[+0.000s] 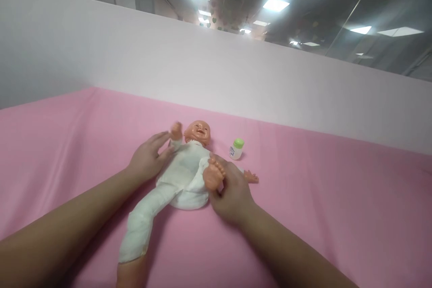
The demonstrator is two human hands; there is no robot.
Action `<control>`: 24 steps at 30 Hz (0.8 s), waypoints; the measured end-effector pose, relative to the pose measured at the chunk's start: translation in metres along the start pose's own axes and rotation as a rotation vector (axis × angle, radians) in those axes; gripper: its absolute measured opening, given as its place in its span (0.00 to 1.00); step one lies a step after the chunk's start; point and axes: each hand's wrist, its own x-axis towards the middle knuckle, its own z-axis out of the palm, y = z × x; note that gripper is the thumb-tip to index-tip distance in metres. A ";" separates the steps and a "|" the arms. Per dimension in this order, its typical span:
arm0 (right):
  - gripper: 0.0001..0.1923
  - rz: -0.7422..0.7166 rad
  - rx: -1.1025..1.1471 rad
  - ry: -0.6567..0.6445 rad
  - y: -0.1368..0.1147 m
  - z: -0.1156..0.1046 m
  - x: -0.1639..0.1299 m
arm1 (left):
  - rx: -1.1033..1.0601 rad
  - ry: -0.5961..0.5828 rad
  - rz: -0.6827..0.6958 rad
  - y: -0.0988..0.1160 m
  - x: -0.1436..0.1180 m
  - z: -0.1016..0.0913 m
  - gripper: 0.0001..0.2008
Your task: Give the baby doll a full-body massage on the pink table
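A baby doll (184,162) in a white cloth body lies on its back, with its head toward the wall. My left hand (148,157) is at the doll's raised arm, thumb and fingers on either side of it; the doll's small hand is blurred. Wrapped round the doll's bent, lifted leg is my right hand (234,193), with the bare foot (213,175) showing beside my fingers. The doll's other leg (140,229) stretches toward me, and its other arm (250,176) lies out to the right, partly hidden behind my right hand.
A small clear jar with a green lid (236,148) stands right of the doll's head. Pink sheeting (320,216) covers the surface under the doll. A low white wall (216,81) runs along the back, with glass and reflected ceiling lights above it.
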 end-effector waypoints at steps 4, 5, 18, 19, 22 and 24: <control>0.28 -0.002 0.005 -0.079 -0.013 0.007 -0.003 | 0.122 -0.143 0.271 0.009 -0.003 0.010 0.24; 0.26 0.000 -0.021 -0.096 -0.014 0.010 -0.003 | 0.140 -0.159 0.289 0.010 -0.004 0.011 0.24; 0.17 -0.501 0.099 0.078 -0.039 -0.003 -0.003 | -0.648 0.055 -0.520 0.001 0.009 0.008 0.19; 0.15 -0.546 0.136 0.026 -0.044 -0.004 -0.005 | -0.804 0.075 -0.602 -0.003 0.011 0.007 0.17; 0.09 -0.631 0.162 -0.215 -0.056 0.001 -0.012 | -1.127 0.083 -0.787 -0.014 0.017 0.003 0.10; 0.08 -0.651 0.127 -0.354 -0.059 0.008 -0.018 | -1.179 0.097 -0.864 -0.019 0.019 0.000 0.09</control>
